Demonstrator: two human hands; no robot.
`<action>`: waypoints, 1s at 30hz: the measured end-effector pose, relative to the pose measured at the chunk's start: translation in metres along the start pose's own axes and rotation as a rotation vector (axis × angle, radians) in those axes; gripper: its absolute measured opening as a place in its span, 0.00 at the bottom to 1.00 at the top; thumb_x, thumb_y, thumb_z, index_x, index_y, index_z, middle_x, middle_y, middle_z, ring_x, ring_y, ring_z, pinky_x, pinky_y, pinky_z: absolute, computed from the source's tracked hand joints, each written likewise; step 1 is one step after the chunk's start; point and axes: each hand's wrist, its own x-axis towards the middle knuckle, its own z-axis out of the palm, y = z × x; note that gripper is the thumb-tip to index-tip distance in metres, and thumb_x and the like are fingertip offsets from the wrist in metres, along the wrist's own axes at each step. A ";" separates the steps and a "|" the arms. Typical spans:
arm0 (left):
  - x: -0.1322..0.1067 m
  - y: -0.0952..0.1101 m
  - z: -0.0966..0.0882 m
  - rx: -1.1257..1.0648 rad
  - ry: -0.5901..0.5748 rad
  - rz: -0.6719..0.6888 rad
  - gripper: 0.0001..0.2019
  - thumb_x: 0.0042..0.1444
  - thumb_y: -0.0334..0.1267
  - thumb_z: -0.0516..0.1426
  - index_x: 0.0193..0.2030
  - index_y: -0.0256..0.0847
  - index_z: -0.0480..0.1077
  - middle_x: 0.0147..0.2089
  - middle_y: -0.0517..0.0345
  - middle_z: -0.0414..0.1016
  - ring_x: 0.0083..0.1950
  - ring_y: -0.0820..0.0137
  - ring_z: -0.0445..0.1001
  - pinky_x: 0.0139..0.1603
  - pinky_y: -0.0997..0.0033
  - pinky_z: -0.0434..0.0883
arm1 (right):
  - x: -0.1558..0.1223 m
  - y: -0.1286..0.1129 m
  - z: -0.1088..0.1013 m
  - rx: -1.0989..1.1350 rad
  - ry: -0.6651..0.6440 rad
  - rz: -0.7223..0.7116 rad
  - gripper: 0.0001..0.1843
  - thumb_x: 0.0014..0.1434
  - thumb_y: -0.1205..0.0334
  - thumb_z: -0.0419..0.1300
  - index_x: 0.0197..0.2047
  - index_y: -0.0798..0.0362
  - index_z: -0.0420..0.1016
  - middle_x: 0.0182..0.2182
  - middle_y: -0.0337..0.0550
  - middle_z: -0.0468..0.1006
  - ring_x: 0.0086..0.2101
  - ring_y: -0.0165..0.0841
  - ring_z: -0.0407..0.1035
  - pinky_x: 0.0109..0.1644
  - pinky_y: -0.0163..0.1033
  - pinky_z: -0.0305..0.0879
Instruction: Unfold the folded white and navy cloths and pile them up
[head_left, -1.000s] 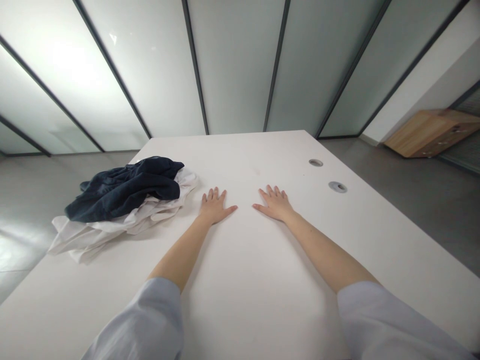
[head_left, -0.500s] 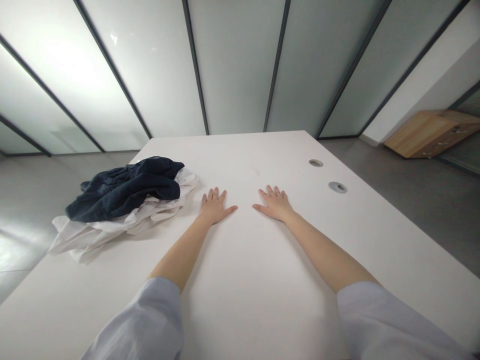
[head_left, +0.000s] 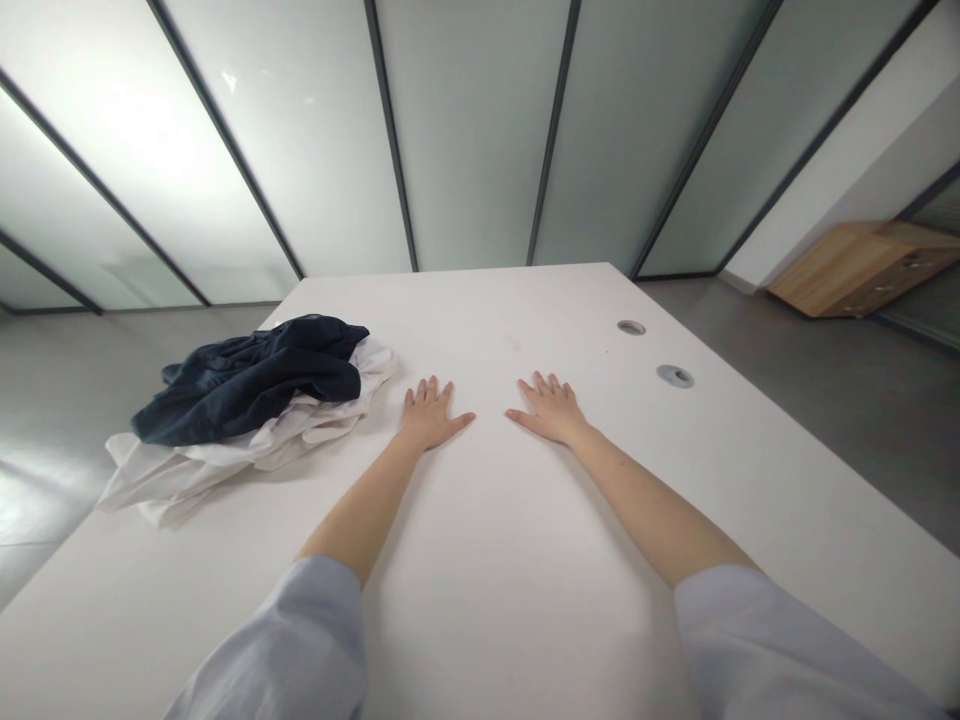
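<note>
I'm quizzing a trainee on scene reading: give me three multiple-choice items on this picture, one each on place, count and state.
1. Where is the clothes pile?
A. Left of the left hand
B. Right of the right hand
C. Between them

2. How many grommets are in the table?
A. One
B. Two
C. Four

3. How are the hands?
A. Fists
B. Gripping cloth
C. Flat, fingers spread

1: A, it lies beside the left hand, not touching.
2: B, two show right of the hands.
3: C, both lie open on the table.
</note>
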 end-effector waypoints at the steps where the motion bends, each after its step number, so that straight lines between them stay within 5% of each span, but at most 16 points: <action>1: 0.000 0.000 0.000 0.002 0.000 0.000 0.47 0.55 0.72 0.36 0.74 0.42 0.45 0.76 0.44 0.38 0.75 0.48 0.38 0.71 0.45 0.42 | 0.000 0.000 0.000 0.000 -0.002 0.002 0.50 0.58 0.25 0.38 0.73 0.48 0.45 0.72 0.52 0.41 0.68 0.56 0.36 0.68 0.60 0.34; 30: -0.003 0.002 -0.004 0.009 0.002 0.000 0.47 0.56 0.72 0.36 0.74 0.41 0.46 0.76 0.43 0.39 0.75 0.48 0.38 0.71 0.45 0.43 | -0.003 -0.003 -0.004 0.003 -0.004 0.006 0.49 0.59 0.26 0.39 0.73 0.48 0.46 0.72 0.53 0.41 0.68 0.55 0.36 0.68 0.59 0.34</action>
